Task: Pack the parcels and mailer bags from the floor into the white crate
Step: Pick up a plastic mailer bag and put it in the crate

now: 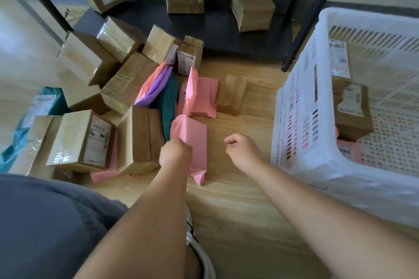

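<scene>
Your left hand (175, 152) is closed round the near edge of a flat pink plastic mailer bag (191, 138). Its fingers are curled tight on the film, knuckles up, and the bag's crumpled lower corner hangs beside your wrist towards 5 o'clock. Whether the bag's far end rests on the pale wooden floor (238, 199) or is lifted clear of it, you cannot tell from here. Your right hand (241, 147) hovers over bare floor at 3 o'clock of the left one. Its fingers are drawn in to a loose fist, holding and touching nothing. The white slatted plastic crate (294, 120) stands at 3 o'clock of that hand, near it but apart. Inside it a labelled brown cardboard box (353, 115) sits against the near wall, with a second pink mailer (347, 152) flat on the crate bottom just in front of it. At 12 o'clock of the held bag lies another pink mailer bag (201, 97), with a small taped brown parcel (232, 94) touching its right side. From 9 to 11 o'clock a heap of cardboard parcels (118, 88) crowds the floor, with a purple mailer (156, 88) and a dark teal mailer (167, 102) wedged among them.
</scene>
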